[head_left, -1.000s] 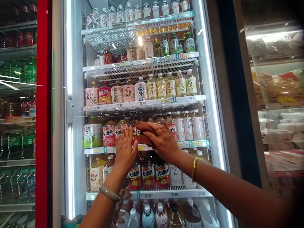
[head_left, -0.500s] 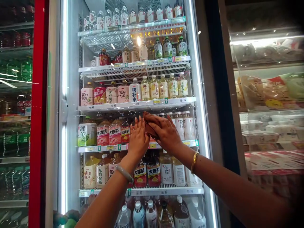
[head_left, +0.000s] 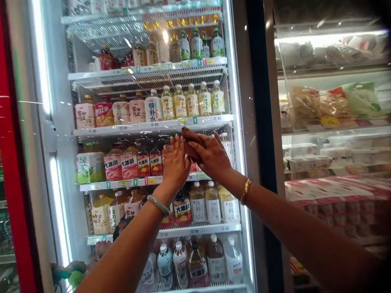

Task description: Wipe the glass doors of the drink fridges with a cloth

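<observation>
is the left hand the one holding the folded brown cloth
No, the folded brown cloth is under the right hand, while the left hand is open beside it.

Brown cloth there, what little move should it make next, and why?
Maybe slide the cloth a little rightward over the glass door, because the right hand lies over it and the left hand is close on its left.

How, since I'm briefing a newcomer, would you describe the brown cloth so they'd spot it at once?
Find the tall, brightly lit drinks cooler. In front of its middle shelves, the raised right hand holds the brown cloth, just beside the spread left hand. Unlike the labelled bottles behind it, it is plain, dark and has no visible lettering.
</observation>
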Tool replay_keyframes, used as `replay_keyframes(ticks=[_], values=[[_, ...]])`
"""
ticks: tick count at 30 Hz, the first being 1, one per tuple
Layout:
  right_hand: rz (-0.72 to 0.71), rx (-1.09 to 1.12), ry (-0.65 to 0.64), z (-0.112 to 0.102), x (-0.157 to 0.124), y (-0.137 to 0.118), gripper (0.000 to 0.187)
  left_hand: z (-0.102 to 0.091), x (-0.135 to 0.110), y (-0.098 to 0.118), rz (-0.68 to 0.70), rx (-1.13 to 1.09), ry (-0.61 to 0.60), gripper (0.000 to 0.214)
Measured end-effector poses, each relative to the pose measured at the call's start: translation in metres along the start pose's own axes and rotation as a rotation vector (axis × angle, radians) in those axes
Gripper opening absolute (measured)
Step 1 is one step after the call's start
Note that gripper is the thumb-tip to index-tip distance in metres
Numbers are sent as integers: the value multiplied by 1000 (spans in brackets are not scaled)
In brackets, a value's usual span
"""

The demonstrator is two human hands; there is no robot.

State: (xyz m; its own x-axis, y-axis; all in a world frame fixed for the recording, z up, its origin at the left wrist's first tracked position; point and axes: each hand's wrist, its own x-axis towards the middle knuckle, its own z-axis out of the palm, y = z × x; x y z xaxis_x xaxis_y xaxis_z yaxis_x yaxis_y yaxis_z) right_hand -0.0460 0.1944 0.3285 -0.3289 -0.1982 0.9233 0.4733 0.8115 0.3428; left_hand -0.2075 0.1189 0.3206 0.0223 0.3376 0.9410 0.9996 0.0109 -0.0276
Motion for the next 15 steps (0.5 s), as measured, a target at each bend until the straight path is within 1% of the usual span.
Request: replay_keyframes(ticks=[3,5,7,9,11,13,14,15], values=[[-5,-12,-33,2,-4,-1,46,2,5,8,-40,-31,16,77],[-41,-23,-62,3,-16,2,40,3,3,10,-54,-32,-16,80],[-77,-16,-87,-2,-26,10,37,7,-1,10,-12,-23,-64,81],[-88,2,-101,-11,-28,23,36,13,-1,9,23,-5,-94,80],[-48,-6,-131,-22,-20,34,35,22,5,8,37,75,-101,80],[13,-117,-270,-31,-7,39,46,29,14,7,44,220,-63,82],[51,-202,-319,-35,-1,37,52,32,19,7,74,307,-37,82],[44,-274,-364,-38,3,34,56,33,23,6,146,406,-3,83]])
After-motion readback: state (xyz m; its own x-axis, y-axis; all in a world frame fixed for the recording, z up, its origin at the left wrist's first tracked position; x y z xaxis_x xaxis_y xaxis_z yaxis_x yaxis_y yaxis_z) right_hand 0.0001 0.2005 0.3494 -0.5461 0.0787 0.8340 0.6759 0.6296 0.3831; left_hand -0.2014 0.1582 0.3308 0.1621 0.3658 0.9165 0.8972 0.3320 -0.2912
